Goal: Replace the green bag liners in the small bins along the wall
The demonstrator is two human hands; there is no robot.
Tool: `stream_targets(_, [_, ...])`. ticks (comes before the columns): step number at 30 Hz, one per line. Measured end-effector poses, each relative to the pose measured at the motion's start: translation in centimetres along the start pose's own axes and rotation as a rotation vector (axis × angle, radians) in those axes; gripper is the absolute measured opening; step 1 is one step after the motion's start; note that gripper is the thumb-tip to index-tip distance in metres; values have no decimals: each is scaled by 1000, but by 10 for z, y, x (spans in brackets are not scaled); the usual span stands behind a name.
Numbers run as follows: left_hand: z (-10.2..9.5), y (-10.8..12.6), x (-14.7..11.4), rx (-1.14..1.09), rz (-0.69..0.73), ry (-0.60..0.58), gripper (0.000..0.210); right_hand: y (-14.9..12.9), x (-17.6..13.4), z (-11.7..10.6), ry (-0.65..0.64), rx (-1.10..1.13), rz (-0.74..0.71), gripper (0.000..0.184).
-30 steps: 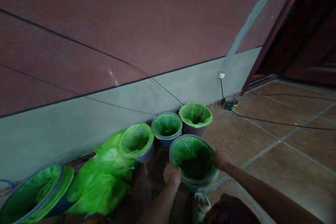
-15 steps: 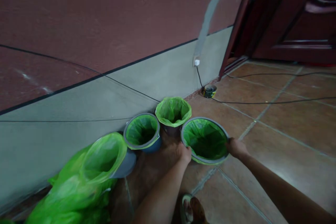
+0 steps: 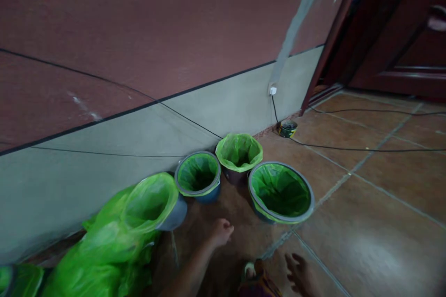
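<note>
Can read no word, brand, number or sign anywhere; can see, at three o'clock from the centre, yellow patches on the dark side of the small tin [image 3: 288,131], too small and blurred to make out as letters; can pick out, at four o'clock on the large grey-rimmed bucket [image 3: 311,198], nothing legible; likewise, at two o'clock, on the white plug [image 3: 273,90].

five lined bins [image 3: 177,216] — two hands [image 3: 222,232] [image 3: 300,273] — one tin [image 3: 287,129]
</note>
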State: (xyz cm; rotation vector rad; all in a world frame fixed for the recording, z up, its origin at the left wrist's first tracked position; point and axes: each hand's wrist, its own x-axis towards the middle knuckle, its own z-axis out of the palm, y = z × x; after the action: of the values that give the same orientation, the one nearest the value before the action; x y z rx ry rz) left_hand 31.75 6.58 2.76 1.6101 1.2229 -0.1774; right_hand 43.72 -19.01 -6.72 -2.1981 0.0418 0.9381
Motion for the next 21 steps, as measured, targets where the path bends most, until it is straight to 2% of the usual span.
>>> stream_targets(1, [-16, -11, -9, -48, 4, 28, 13, 5, -7, 16, -79, 45, -21, 47])
stream_targets(2, [-34, -19, -19, -106, 2, 66, 13, 5, -12, 30, -105, 55, -49, 44])
stream_targets(4, [-70, -32, -44, -232, 13, 132, 17, -10, -18, 48, -188, 44, -135, 38])
stream_targets(8, [-136, -63, -111, -503, 60, 287, 23, -79, -37, 63, -331, -66, -338, 38])
stream_targets(9, [-149, -76, -129, -574, 49, 336, 23, -98, -44, 68, -330, -100, -374, 39])
stream_targets(12, [-182, -127, -185, -782, -24, 491, 30, -154, -71, 98, -492, -187, -516, 44])
stream_targets(16, [-215, -211, -250, -970, -95, 731, 34, -209, -126, 170, -669, -340, -662, 46])
stream_targets(21, [-260, -305, -314, -1075, -25, 986, 26, -244, -224, 278, -905, -602, -943, 32])
